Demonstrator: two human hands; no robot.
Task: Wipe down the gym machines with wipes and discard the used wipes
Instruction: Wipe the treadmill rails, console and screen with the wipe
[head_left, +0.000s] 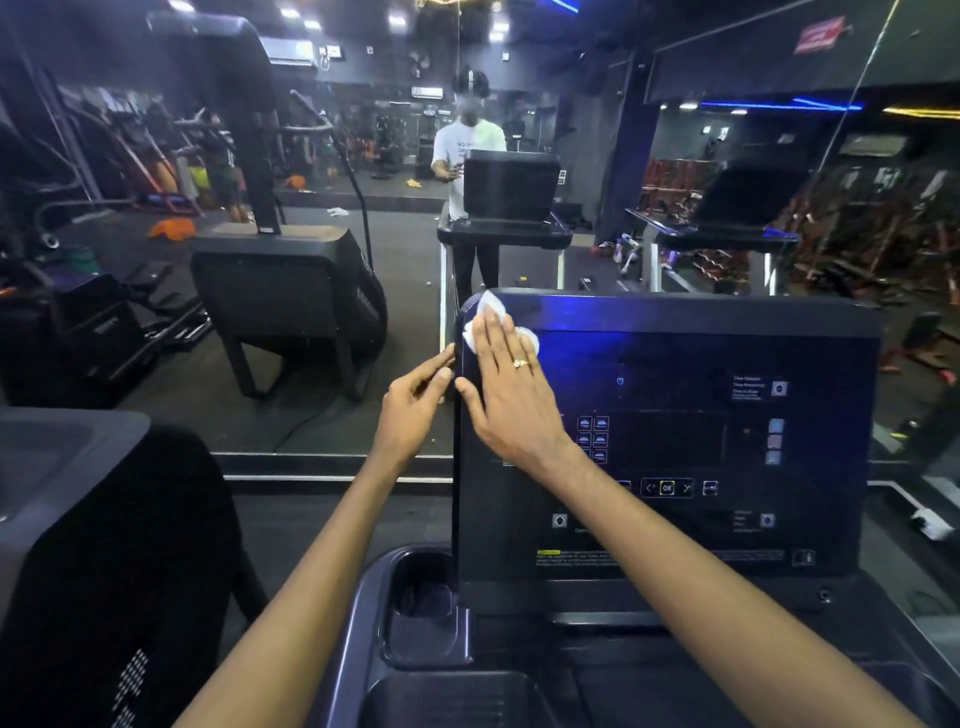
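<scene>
Wipe (480, 318) pressed on the upper-left corner of the treadmill console (701, 353), both hands on the unit.

Left hand (415, 400): fingers curled, tips and thumb against the console's left edge. It appears to grip there, probably to steady the panel against the push; how far the fingers reach behind is hidden. Right hand (506, 395): flat, fingers straight and close together, holding nothing in a pinch. It presses the white wipe against the panel face under its fingertips, and a flat palm spreads the pressure. The wipe is bunched, with edges showing past the fingers. Judged: the panel area to the right remains to be wiped.
</scene>
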